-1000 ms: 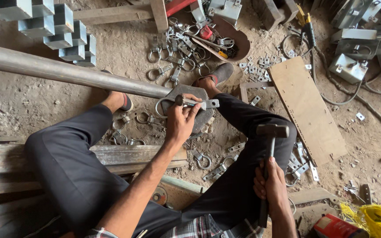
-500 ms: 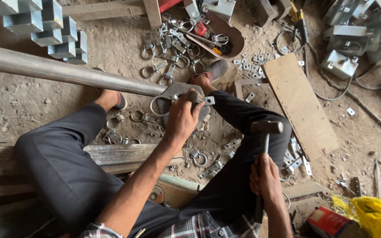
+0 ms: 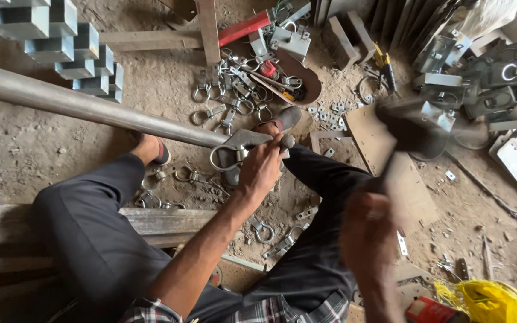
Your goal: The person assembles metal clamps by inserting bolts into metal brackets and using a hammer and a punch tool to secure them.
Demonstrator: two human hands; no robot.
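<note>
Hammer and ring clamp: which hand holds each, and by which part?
Right hand grips the hammer low on its handle, head raised and blurred. Left hand pinches the ring clamp at its flat end, on the pipe.

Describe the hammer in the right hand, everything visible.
The hammer is motion-blurred: a dark, blocky head, apparently metal, on a thin dark handle running down into the right hand, which grips its lower end. It is raised, head tilted up and right, above the wooden board, touching nothing else.
</note>
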